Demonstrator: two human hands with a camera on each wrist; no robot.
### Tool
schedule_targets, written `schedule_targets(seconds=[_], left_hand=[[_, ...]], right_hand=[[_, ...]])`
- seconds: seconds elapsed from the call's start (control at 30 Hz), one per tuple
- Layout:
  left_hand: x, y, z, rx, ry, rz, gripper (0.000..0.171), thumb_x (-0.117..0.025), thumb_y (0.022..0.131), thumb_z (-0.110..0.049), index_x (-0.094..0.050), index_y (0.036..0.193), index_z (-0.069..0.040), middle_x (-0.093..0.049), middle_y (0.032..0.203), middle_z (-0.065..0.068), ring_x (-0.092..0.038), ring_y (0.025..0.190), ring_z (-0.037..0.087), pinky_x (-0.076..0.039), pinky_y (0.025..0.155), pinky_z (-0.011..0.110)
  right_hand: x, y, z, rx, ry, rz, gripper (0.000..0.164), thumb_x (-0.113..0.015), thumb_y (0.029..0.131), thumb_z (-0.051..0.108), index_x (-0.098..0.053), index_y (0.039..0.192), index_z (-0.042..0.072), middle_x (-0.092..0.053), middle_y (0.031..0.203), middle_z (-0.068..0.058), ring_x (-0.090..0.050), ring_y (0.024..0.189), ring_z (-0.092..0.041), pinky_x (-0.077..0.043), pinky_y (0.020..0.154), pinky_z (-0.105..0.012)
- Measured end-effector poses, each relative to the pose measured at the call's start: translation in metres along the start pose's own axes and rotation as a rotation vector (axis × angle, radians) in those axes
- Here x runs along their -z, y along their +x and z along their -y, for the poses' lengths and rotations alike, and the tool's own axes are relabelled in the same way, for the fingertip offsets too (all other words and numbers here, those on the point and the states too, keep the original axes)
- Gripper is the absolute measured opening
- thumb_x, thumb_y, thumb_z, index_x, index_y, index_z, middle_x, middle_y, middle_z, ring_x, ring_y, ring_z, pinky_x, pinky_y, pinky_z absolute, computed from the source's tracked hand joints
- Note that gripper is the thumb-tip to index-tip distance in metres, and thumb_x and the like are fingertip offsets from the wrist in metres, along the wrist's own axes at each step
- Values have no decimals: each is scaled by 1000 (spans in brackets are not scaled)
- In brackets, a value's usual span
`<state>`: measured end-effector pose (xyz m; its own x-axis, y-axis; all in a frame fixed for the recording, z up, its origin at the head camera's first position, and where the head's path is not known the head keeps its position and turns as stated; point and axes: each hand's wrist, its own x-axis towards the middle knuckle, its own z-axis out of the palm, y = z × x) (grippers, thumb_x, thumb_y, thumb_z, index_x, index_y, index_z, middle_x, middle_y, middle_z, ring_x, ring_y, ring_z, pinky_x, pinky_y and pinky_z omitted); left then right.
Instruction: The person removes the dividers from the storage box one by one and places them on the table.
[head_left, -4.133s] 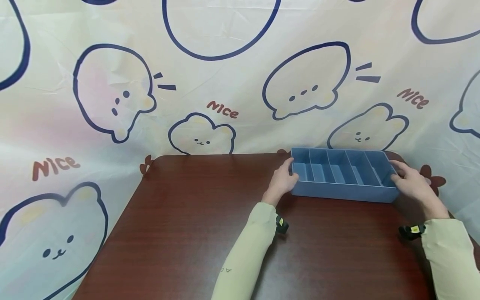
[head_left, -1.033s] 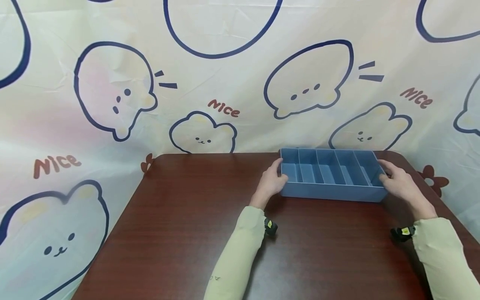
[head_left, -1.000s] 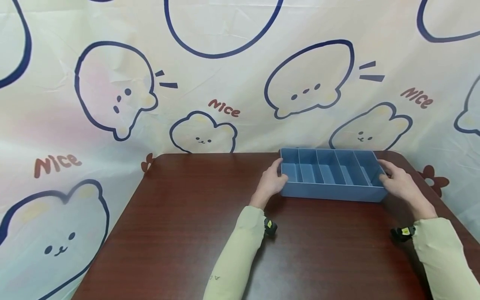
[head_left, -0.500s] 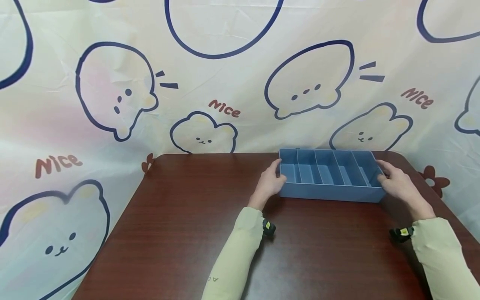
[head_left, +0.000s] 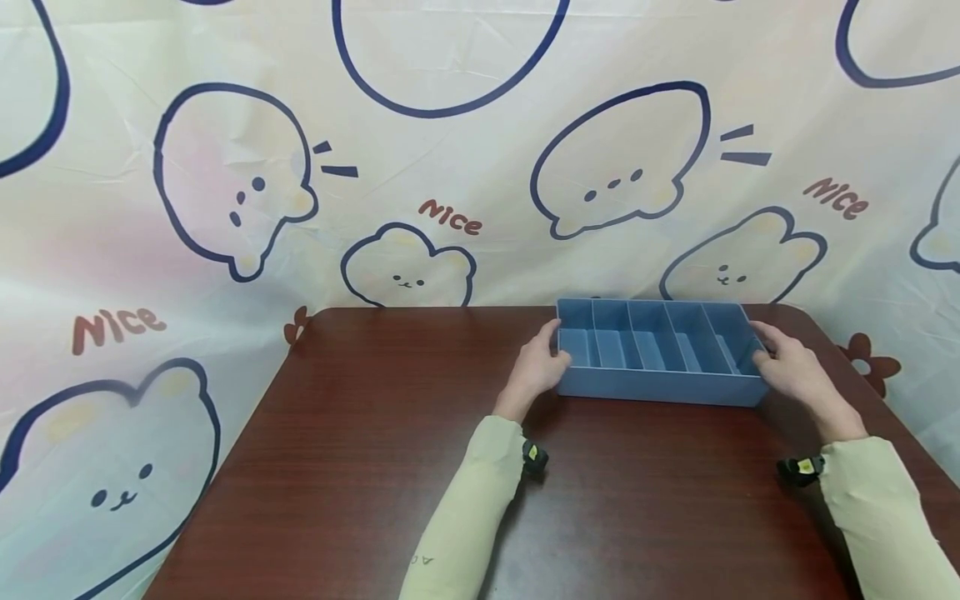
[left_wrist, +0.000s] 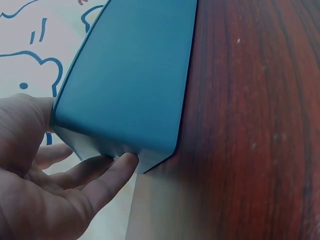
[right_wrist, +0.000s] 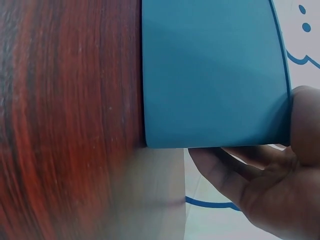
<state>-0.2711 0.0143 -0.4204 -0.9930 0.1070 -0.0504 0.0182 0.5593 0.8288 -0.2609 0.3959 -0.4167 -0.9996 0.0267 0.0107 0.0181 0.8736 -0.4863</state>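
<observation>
A blue storage box with dividers (head_left: pixel 660 387) lies near the far edge of the table, its several open compartments facing up. My left hand (head_left: pixel 536 367) holds its left end; in the left wrist view, the fingers (left_wrist: pixel 107 180) press against the end wall and the thumb is at the rim. At the opposite end, my right hand (head_left: pixel 798 371) grips the box with the thumb at the top corner. The right wrist view shows the fingers (right_wrist: pixel 220 172) against that end wall, partly hidden behind the box.
A dark brown wooden table (head_left: pixel 360 467) extends in front of and to the left of the box. Right behind its far edge hangs a pale curtain (head_left: pixel 480 150) with printed cartoon bears. Black wrist devices (head_left: pixel 534 458) sit at both sleeve cuffs.
Both hands and the box have shifted left along the table over the last few seconds, with only a slight shift in the last second. The hold at both ends looks the same.
</observation>
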Motion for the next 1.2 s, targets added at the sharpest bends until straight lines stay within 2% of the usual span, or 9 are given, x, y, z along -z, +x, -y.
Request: schedule_targets(seconds=[0.23,0.33,0.7,0.83,0.97,1.2], left_hand=[[2,-1,1,5,8,0,63,-53,94,-19,-32,153,-26,-44,153,5,-51,129,26,-43,106,52],[3,-1,2,10,5,-2,63,-53,94,-19,-31,153,-27,-43,153,4,-51,129,26,-43,106,52],[9,-3,2,34,-5,-10,63,-54,94,-18,-32,153,-28,-42,154,3,-50,132,27,-43,106,53],[9,-2,2,17,8,1,63,-53,95,-19,-31,153,-28,-42,155,3,-49,133,27,-43,106,53],[9,-3,2,22,5,2,64,-53,95,-19,-31,154,-28,-40,156,2,-47,135,27,-42,107,54],[13,-5,5,33,5,3,64,-53,95,-19,-31,154,-28,-40,156,2,-47,133,27,-42,107,54]], right_hand=[[-3,1,2,-8,10,1,62,-36,97,10,-17,155,0,-30,146,-43,-38,123,-63,-42,79,-63],[-3,1,4,-2,15,1,63,-35,96,11,-16,155,0,-29,146,-42,-42,119,-59,-41,74,-57],[-3,2,12,19,11,3,62,-36,97,12,-16,155,1,-29,147,-41,-46,112,-53,-39,72,-51],[-3,1,11,7,12,1,62,-35,97,12,-15,155,1,-28,148,-41,-41,121,-59,-42,80,-63],[-4,2,9,8,9,-1,62,-35,97,11,-16,155,1,-29,147,-41,-36,125,-63,-38,88,-71],[-5,4,13,17,5,15,62,-36,97,11,-15,155,0,-28,147,-42,-40,122,-60,-40,75,-55]])
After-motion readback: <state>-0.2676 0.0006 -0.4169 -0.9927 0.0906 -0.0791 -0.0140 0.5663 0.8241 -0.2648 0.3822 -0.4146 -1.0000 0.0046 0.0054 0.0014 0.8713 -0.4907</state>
